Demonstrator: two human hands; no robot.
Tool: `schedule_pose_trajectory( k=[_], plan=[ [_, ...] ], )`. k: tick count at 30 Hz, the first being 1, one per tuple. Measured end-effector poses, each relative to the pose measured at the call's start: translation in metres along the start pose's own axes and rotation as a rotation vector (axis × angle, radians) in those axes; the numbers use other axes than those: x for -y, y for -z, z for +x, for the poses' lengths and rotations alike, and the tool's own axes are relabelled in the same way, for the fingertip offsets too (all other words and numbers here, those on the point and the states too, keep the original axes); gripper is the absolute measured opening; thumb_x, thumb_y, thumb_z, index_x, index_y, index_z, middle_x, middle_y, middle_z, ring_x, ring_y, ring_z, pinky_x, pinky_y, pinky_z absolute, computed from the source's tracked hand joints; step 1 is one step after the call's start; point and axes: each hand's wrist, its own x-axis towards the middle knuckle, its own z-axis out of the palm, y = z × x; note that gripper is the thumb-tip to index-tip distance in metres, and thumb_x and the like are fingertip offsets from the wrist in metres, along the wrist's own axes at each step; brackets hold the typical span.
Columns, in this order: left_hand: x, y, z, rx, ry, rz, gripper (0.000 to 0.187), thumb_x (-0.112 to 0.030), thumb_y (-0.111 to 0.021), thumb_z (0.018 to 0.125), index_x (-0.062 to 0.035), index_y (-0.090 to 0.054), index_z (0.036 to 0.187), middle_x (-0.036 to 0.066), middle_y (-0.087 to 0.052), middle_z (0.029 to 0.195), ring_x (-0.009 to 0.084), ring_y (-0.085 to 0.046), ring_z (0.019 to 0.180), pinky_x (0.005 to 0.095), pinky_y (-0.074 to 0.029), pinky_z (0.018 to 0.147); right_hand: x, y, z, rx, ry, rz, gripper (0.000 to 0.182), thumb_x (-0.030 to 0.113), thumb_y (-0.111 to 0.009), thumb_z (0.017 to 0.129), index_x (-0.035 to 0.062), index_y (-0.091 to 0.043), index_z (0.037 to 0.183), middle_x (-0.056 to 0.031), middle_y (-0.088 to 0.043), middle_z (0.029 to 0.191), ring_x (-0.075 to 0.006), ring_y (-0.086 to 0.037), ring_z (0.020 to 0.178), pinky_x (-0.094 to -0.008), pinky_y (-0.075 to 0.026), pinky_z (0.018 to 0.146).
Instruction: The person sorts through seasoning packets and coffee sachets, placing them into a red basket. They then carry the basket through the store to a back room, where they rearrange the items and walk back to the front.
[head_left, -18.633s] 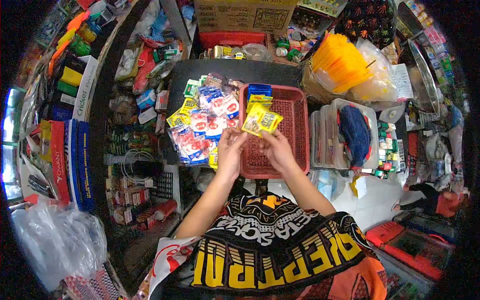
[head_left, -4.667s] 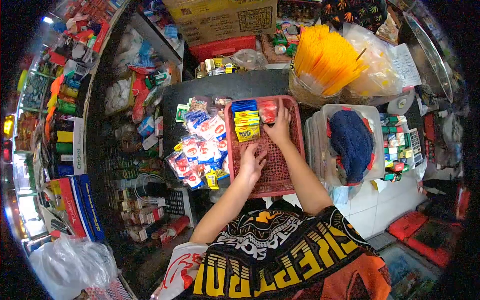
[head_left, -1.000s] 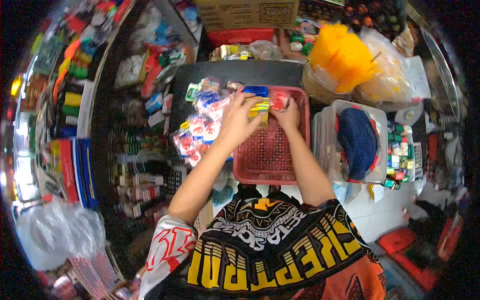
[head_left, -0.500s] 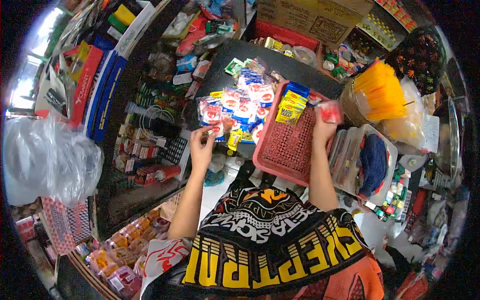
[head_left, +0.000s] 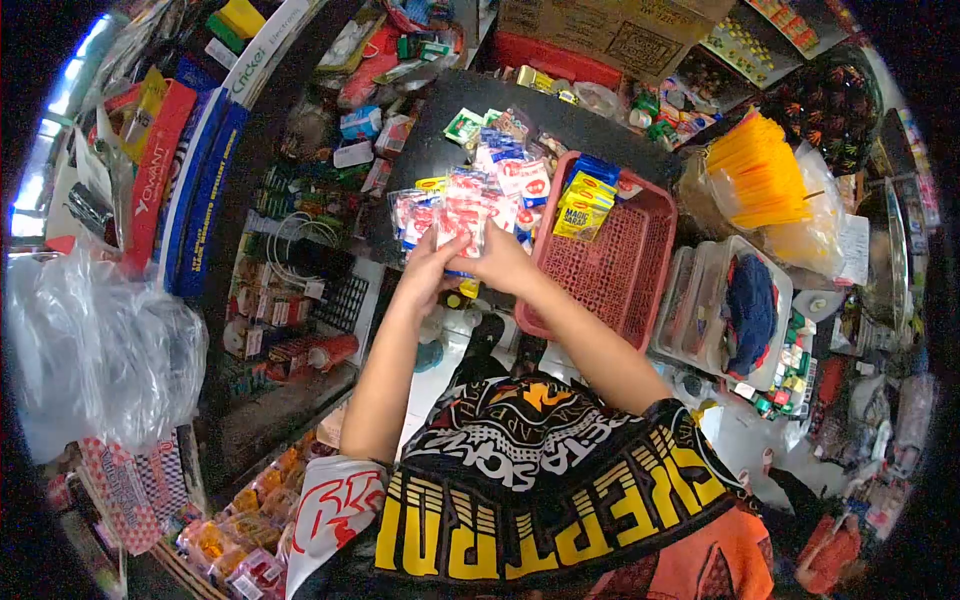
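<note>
My left hand (head_left: pixel 428 276) and my right hand (head_left: pixel 498 264) meet at the near edge of a pile of sachets. Fingers of both are closed around red-and-white sachets (head_left: pixel 462 226), held upright between them. Behind and around these spreads the pile of blue, white and red sachets (head_left: pixel 522 178) on the dark tabletop, with a few green sachets (head_left: pixel 465 126) at its far side. Right of the pile lies a pink perforated plastic basket (head_left: pixel 655 262). Yellow-and-blue seasoning packets (head_left: pixel 583 207) marked "Magic Sarap" rest inside its left part.
Stacked clear plastic containers (head_left: pixel 690 300) with a dark blue cloth (head_left: pixel 748 310) stand right of the basket. Behind them is a bundle of yellow plastic (head_left: pixel 755 170). A cardboard box (head_left: pixel 640 40) sits at the back. Clear plastic bags (head_left: pixel 100 350) hang at the left.
My right hand has moved left from above the basket's right side, carrying a red-and-white sachet, and has joined my left hand at the pile. Both now hold sachets together.
</note>
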Motion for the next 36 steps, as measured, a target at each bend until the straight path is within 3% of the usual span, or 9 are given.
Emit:
schedule_pose_trajectory(
  k=[4,8,9,12,20,26,31,32,36],
  plan=[
    [-0.030,0.022,0.014,-0.020,-0.180,-0.100,0.055,-0.024,-0.065,0.067,-0.0008,-0.041,0.110,0.009,-0.055,0.091,0.0148,-0.055,0.075,0.0267,-0.046,0.056,-0.001,0.002,0.003,0.012,0.090,0.241,0.067,0.031,-0.072,0.055,-0.0062,-0.043,0.104,-0.0186,-0.054,0.094,-0.0279,-0.054,0.085,-0.0333,-0.044,0.071],
    [-0.052,0.060,0.066,-0.339,-0.380,0.222,0.052,-0.024,-0.066,0.066,0.0037,-0.044,0.104,0.013,-0.056,0.095,0.0201,-0.054,0.083,0.0289,-0.041,0.074,-0.021,0.056,-0.003,-0.596,0.178,0.125,0.053,0.022,-0.067,0.063,0.0007,-0.045,0.106,-0.0141,-0.048,0.098,-0.0221,-0.050,0.088,-0.0280,-0.044,0.066],
    [-0.048,0.075,0.093,-0.428,-0.453,0.356,0.059,-0.029,-0.066,0.064,0.0053,-0.043,0.107,0.016,-0.054,0.099,0.0237,-0.053,0.090,0.0313,-0.040,0.077,-0.059,0.074,0.007,-0.876,0.367,-0.226,0.047,0.018,-0.066,0.064,0.0033,-0.047,0.105,-0.0120,-0.046,0.096,-0.0206,-0.050,0.079,-0.0270,-0.044,0.063],
    [-0.060,0.084,0.134,-0.399,-0.519,0.562,0.054,-0.026,-0.066,0.064,0.0051,-0.045,0.103,0.014,-0.055,0.095,0.0209,-0.054,0.085,0.0288,-0.040,0.075,-0.111,0.125,0.007,-1.037,0.131,-0.235,0.042,0.010,-0.063,0.065,0.0065,-0.048,0.104,-0.0125,-0.045,0.095,-0.0222,-0.049,0.081,-0.0274,-0.044,0.066],
    [-0.057,0.060,0.182,-0.123,-0.221,1.010,0.066,-0.041,-0.065,0.059,-0.0050,-0.045,0.110,0.020,-0.051,0.102,0.0298,-0.050,0.094,0.0351,-0.039,0.079,-0.135,0.151,0.014,-0.877,-0.063,-0.350,0.041,0.011,-0.062,0.064,0.0112,-0.051,0.104,-0.0115,-0.049,0.094,-0.0268,-0.050,0.086,-0.0327,-0.041,0.076],
    [-0.048,0.050,0.174,-0.488,-0.316,1.222,0.071,-0.050,-0.058,0.063,-0.0143,-0.037,0.120,0.020,-0.021,0.126,0.0427,-0.025,0.111,0.0479,-0.029,0.087,-0.153,0.154,0.023,-1.031,0.058,-0.395,0.016,0.012,-0.060,0.068,0.0051,-0.058,0.082,-0.0123,-0.055,0.080,-0.0262,-0.054,0.075,-0.0325,-0.042,0.069],
    [-0.090,0.022,0.130,-0.617,-0.751,1.081,0.064,-0.046,-0.057,0.067,-0.0152,-0.037,0.120,0.018,-0.029,0.122,0.0383,-0.029,0.109,0.0497,-0.029,0.086,-0.090,0.164,0.005,-1.283,0.190,-0.062,0.014,0.010,-0.055,0.075,0.0029,-0.054,0.086,-0.0082,-0.058,0.072,-0.0142,-0.056,0.062,-0.0261,-0.044,0.058],
    [-0.107,0.008,0.107,-0.426,-0.860,0.915,0.061,-0.042,-0.059,0.067,-0.0125,-0.040,0.117,0.016,-0.035,0.118,0.0337,-0.034,0.107,0.0442,-0.029,0.087,-0.072,0.163,0.007,-1.278,0.189,-0.062,0.014,0.010,-0.055,0.075,0.0029,-0.054,0.086,-0.0082,-0.058,0.072,-0.0142,-0.056,0.062,-0.0261,-0.044,0.058],
    [-0.132,-0.039,0.048,-0.162,-1.196,0.849,0.059,-0.028,-0.064,0.065,-0.0087,-0.041,0.116,0.013,-0.047,0.109,0.0277,-0.042,0.104,0.0342,-0.031,0.088,-0.009,0.144,0.030,-0.799,0.567,0.171,0.014,0.008,-0.056,0.072,0.0008,-0.054,0.084,-0.0044,-0.058,0.075,-0.0091,-0.055,0.064,-0.0215,-0.044,0.057]
  ],
)
